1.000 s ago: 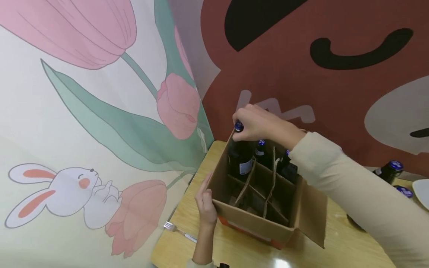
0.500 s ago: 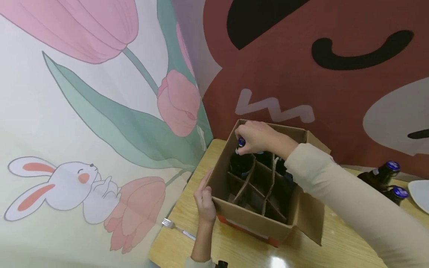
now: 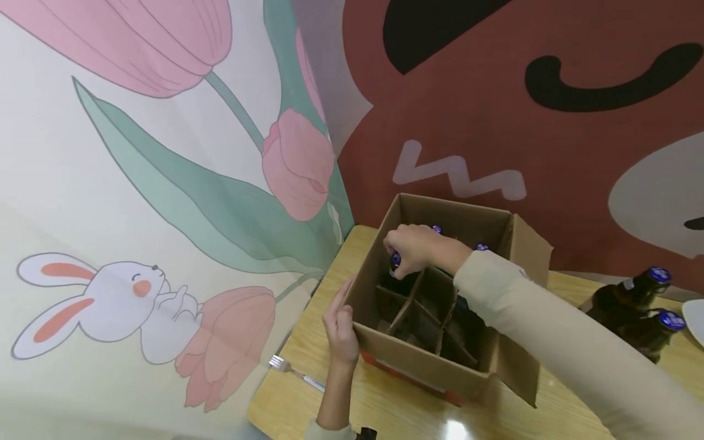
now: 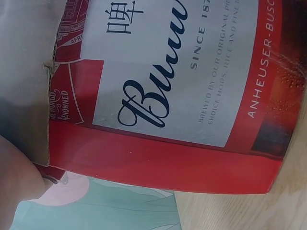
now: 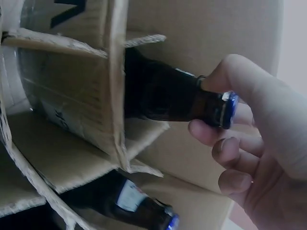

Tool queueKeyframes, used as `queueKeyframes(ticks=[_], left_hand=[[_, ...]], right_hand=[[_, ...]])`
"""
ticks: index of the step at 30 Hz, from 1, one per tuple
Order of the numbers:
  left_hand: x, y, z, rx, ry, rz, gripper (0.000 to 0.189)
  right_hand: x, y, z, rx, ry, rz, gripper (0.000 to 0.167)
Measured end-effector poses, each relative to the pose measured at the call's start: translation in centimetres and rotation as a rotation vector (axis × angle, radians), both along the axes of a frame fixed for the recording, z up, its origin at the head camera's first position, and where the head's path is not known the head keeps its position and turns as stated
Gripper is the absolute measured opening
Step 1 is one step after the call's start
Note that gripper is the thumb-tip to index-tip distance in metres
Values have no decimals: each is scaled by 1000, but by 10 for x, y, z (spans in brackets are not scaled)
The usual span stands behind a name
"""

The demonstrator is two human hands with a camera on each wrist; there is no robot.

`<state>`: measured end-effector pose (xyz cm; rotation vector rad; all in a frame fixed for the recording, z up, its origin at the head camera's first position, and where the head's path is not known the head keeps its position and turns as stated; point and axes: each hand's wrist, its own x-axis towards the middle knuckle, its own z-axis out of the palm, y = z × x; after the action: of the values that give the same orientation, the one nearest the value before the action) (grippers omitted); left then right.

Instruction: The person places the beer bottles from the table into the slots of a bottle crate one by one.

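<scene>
An open cardboard beer box (image 3: pixel 423 357) stands on the wooden table, with cardboard dividers (image 5: pixel 117 96) inside. My right hand (image 3: pixel 417 249) reaches into its far left part. Thumb and fingers pinch the neck of a dark glass beer bottle (image 5: pixel 163 91) just under its blue cap, and the bottle's lower part is hidden in a divider compartment. At the near left corner, my left hand (image 3: pixel 342 333) grips the box rim, thumb on the near side. In the left wrist view, the red and white printed box side (image 4: pixel 163 163) fills most of the picture.
Two more capped bottles, one at the back (image 3: pixel 436 230) and one farther right (image 3: pixel 482 247), sit in the box. Two bottles (image 3: pixel 624 296) stand on the table at right, near a white plate (image 3: pixel 695 321). A fork (image 3: pixel 297 373) lies at left. A box flap (image 3: pixel 519 366) sticks out right.
My right hand has lowered the bottle from above the rim down into the far left compartment. The left hand stays on the box corner.
</scene>
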<state>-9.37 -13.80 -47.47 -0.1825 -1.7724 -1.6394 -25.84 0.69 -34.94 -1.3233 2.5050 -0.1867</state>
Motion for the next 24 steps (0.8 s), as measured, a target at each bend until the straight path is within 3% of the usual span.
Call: queueKeyframes(ticks=[7, 12, 17, 24], left_hand=[[-2, 5, -1, 3, -5, -26, 53], [-6, 3, 0, 6, -16, -16, 55], [-9, -2, 0, 23, -52, -24, 54], [-10, -7, -6, 36, -95, -39, 54]], right_hand=[[-2, 3, -24, 6, -70, -40, 26], [-4, 6, -23, -8, -144, -84, 36], [-4, 8, -2, 37, -185, -134, 46], [4, 25, 45, 5, -132, -161, 52]])
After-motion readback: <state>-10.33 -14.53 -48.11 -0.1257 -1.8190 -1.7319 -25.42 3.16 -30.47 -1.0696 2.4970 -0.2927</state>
